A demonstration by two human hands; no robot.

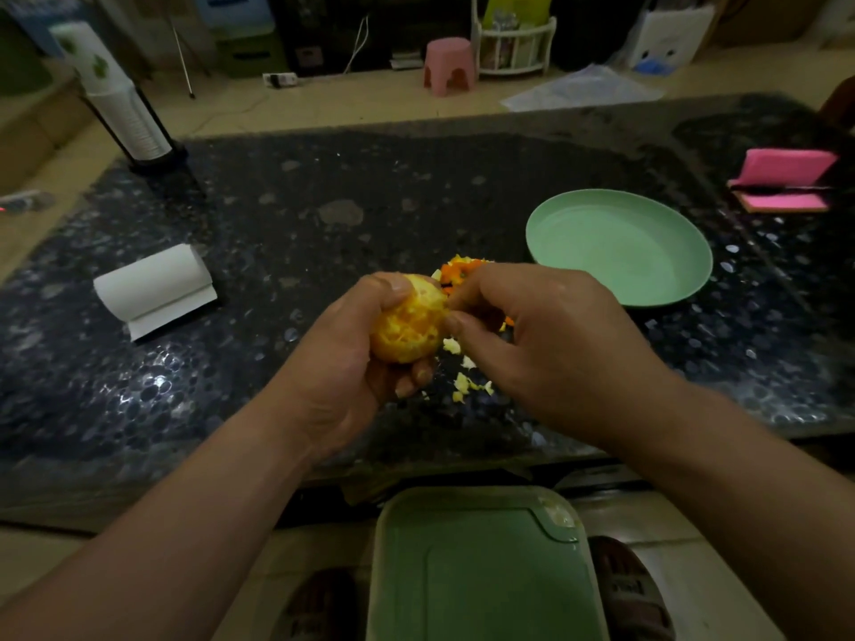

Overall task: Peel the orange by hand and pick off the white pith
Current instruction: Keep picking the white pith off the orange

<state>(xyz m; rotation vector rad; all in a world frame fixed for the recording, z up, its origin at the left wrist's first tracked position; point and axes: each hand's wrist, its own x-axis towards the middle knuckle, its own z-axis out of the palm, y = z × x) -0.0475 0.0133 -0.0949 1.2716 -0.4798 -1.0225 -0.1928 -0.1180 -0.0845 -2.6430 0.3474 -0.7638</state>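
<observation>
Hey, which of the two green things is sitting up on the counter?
The round green plate, on the dark counter right of the orange. The rectangular green container lies lower, below the counter's near edge.

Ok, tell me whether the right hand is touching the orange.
Touching. Head view: fingertips of the right hand pinch at the side of the orange, which the left hand grips.

One head-worn view looks forward and down, close over the counter [370, 201].
</observation>
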